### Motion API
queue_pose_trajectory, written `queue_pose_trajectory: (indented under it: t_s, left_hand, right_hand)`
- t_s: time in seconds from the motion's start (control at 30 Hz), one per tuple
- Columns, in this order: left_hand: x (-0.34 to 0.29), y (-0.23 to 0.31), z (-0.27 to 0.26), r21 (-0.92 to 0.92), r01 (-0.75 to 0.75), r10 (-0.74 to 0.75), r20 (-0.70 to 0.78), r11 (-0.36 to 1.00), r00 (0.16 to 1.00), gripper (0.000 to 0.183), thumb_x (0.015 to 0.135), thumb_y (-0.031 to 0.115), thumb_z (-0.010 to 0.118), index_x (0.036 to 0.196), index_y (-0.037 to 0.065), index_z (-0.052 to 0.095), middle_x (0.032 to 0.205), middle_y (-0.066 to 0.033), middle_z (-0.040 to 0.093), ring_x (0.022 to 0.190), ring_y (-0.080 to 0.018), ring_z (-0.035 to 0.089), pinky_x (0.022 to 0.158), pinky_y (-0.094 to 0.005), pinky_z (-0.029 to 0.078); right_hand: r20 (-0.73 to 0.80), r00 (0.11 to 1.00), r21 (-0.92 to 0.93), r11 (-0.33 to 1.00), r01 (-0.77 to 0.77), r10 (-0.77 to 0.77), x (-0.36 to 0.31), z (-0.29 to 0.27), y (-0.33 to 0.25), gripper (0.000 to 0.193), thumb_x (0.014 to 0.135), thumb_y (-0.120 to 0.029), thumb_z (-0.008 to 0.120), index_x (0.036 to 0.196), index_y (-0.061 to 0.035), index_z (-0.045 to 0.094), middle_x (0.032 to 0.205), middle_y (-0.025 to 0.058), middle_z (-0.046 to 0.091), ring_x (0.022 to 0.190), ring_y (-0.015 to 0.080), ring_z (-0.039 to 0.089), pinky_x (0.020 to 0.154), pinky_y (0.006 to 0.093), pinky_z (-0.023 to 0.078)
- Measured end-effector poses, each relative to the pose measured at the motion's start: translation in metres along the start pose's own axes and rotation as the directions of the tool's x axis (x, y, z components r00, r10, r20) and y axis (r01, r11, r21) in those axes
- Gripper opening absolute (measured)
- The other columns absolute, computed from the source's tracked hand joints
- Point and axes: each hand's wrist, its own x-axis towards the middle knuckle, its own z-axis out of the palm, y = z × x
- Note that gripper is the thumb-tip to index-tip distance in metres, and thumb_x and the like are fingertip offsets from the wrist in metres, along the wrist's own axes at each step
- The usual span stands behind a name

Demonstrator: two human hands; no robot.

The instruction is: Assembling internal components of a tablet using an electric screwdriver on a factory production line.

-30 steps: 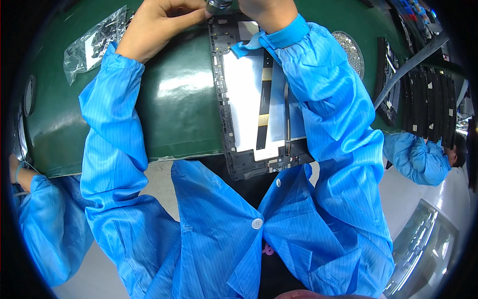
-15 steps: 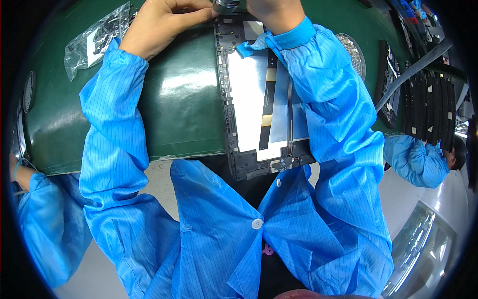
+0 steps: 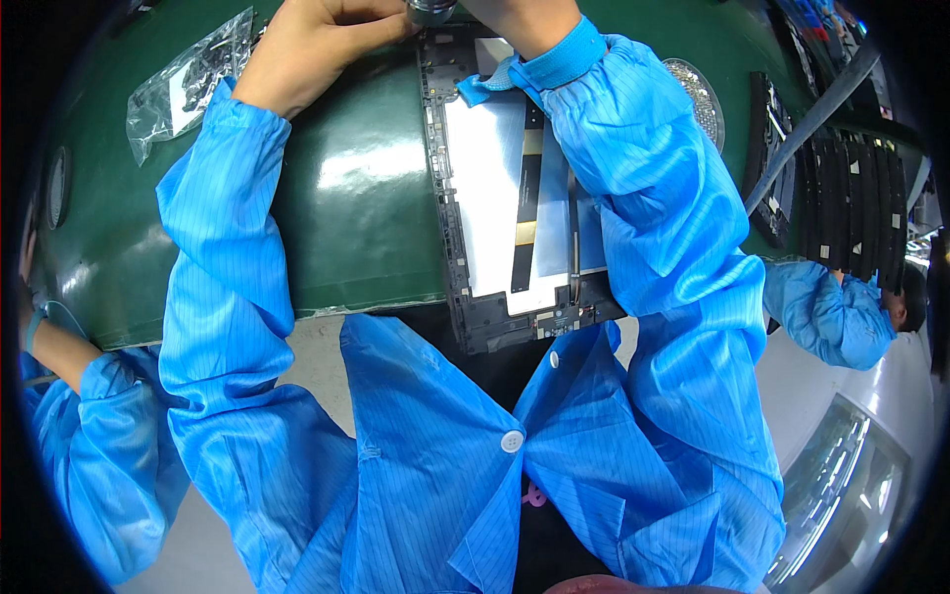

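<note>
An opened tablet-like device (image 3: 483,198) lies at the table's front edge, with a black frame, a silver plate and a black-and-gold flat cable (image 3: 527,188) along it. My left hand (image 3: 312,45) is at its far left corner, thumb and fingers drawn together; what they hold, if anything, is hidden. Right by these fingertips is a shiny metal cylinder (image 3: 432,10), cut off by the upper edge. My right hand (image 3: 529,22) reaches over the device's far end, its fingers out of the picture. A blue wrist strap (image 3: 485,89) hangs from that wrist.
On the green table (image 3: 361,228), a clear plastic bag (image 3: 188,89) lies at the left. A round dish of small bits (image 3: 698,104) is right of my forearm. Black device frames (image 3: 851,208) stand in a row farther right. Co-workers' blue sleeves (image 3: 826,312) show at both sides.
My right hand and forearm have shifted slightly left and up. The metal cylinder sits a little farther left. At the left side, a co-worker's arm has moved further into view.
</note>
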Motion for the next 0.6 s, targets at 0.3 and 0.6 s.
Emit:
queue_pose_trajectory:
  t_s: [0.3,0.6]
  left_hand:
    - [-0.003,-0.006,0.000,-0.072,-0.031,0.031,0.001,0.997,1.000,0.020,0.089,0.011,0.069,0.098,-0.006,0.073,0.092,-0.0070,0.067,0.087,-0.0144,0.060,0.083,-0.0292,0.048]
    - [-0.001,-0.006,0.001,-0.042,0.035,-0.035,-0.005,0.999,0.999,0.021,0.089,0.012,0.069,0.100,-0.006,0.073,0.090,-0.0088,0.068,0.087,-0.0160,0.062,0.084,-0.0305,0.049]
  right_hand:
    - [-0.034,0.999,0.121,0.992,-0.034,0.039,-0.004,-0.001,-0.001,0.016,0.093,-0.013,0.066,0.085,0.0012,0.067,0.061,0.0027,0.062,0.045,0.0077,0.054,0.041,0.0249,0.039]
    - [-0.005,0.996,-0.010,0.996,0.090,-0.090,0.004,0.003,0.014,0.018,0.090,-0.010,0.065,0.077,0.0013,0.066,0.061,0.0024,0.061,0.047,0.0083,0.054,0.043,0.0252,0.040]
